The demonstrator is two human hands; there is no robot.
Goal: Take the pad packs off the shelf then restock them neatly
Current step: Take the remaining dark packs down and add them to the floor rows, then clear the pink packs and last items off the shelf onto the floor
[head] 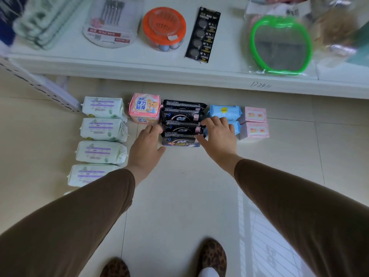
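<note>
1. Head view looks down at a tiled floor (179, 196) where pad packs lie in rows below a white shelf (139, 70).
2. Black pad packs (182, 116) sit stacked front to back in the middle row.
3. Left hand (146, 144) rests against the left side of that black row, fingers fairly straight and holding nothing.
4. Right hand (216, 134) lies against the right side, fingers spread over the pack edges (also covering part of the blue packs (224, 111)).
5. Four white-and-purple packs (102, 128) form a column at far left; a pink pack (144, 107) stands beside the black row.
6. Two small pink boxes (253, 122) sit just right of the blue packs.
7. On the shelf lie a button-battery card (202, 35), an orange tub (164, 29) and a green-rimmed mirror (280, 45).
</note>
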